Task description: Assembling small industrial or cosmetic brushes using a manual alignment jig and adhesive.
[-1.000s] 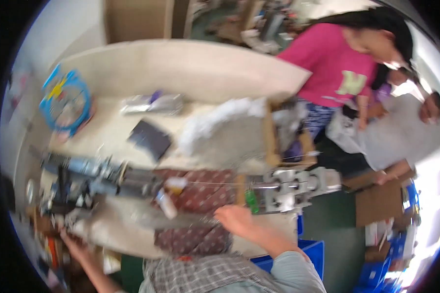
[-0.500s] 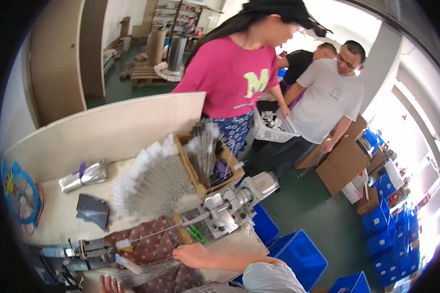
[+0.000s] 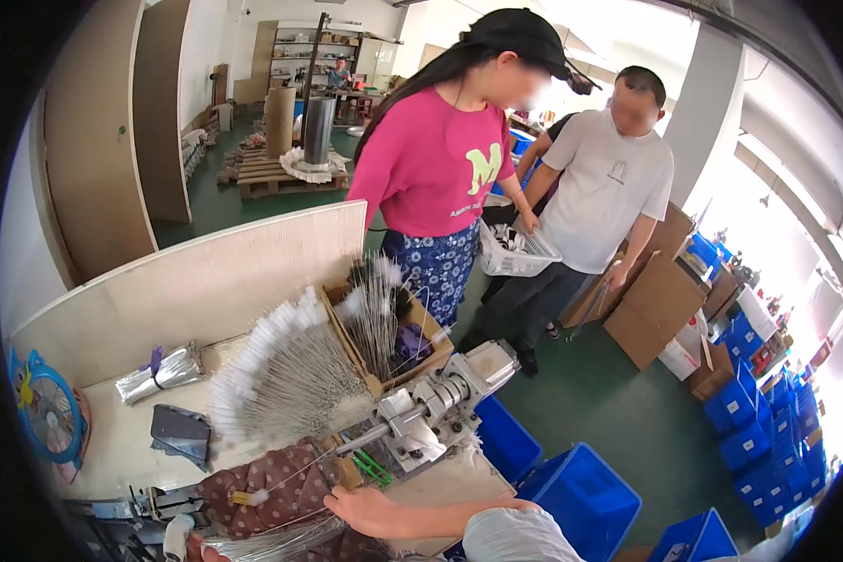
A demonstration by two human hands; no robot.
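At the lower left edge my left hand [image 3: 208, 553] is mostly cut off; its curled fingers are against a blurred white-tipped piece [image 3: 177, 537]. My right hand [image 3: 363, 511] is closed at the right end of a bundle of thin metal wires [image 3: 286, 543], and what its fingers hold is hidden. Both hands are over a brown dotted padded cloth [image 3: 270, 473]. On the cloth lies a wire brush with a yellow and white end [image 3: 249, 497]. Beyond my right hand stands a metal bench machine [image 3: 440, 398], with green-handled pliers [image 3: 372, 466] beside it.
White-tipped wire brushes [image 3: 290, 370] fan across the table beside a cardboard box [image 3: 375, 384] of more wires. A blue fan [image 3: 47, 403] stands left. Blue bins [image 3: 585, 496] sit on the right. Two people [image 3: 454, 169] [image 3: 613, 178] stand beyond the table with a white basket [image 3: 525, 255].
The white-tipped piece has moved left, next to my left hand, whose fingers no longer look spread. My right hand stays near the machine. The view has shifted slightly.
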